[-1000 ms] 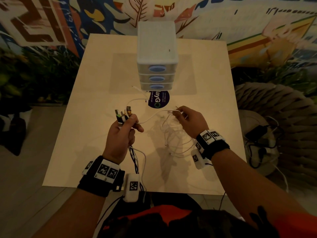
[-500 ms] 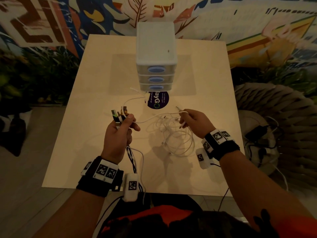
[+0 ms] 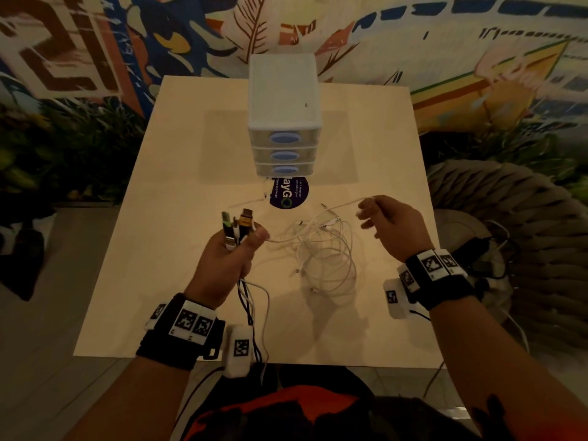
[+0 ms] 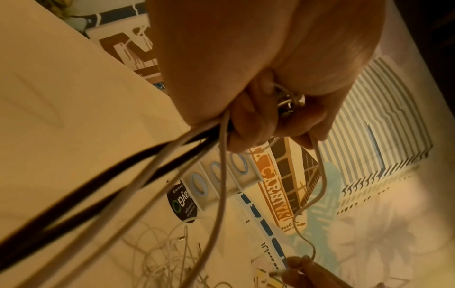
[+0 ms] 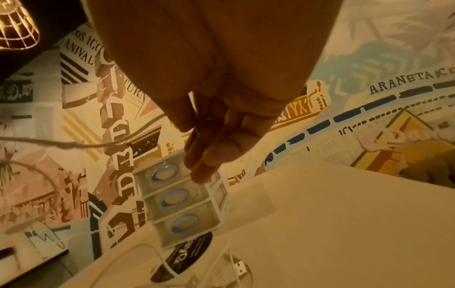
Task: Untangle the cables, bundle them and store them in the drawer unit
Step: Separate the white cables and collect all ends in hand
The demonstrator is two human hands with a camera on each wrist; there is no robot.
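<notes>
Head view has the left hand [image 3: 227,259] fisted round a bunch of plug ends, right hand [image 3: 393,222] pinching one white cable [image 3: 342,205] above the tangle [image 3: 321,253] on the table [image 3: 178,192]. I'd draw it out slowly, sideways. Right wrist view alone shows a loose USB plug [image 5: 240,268] near the closed drawer unit [image 5: 182,202].

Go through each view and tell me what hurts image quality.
Head view: dim warm light, wide-angle bending, hand shadows on the table. Left wrist view: blurred cables up close, left hand fills the frame. Right wrist view: right hand dark, drawer unit soft.
</notes>
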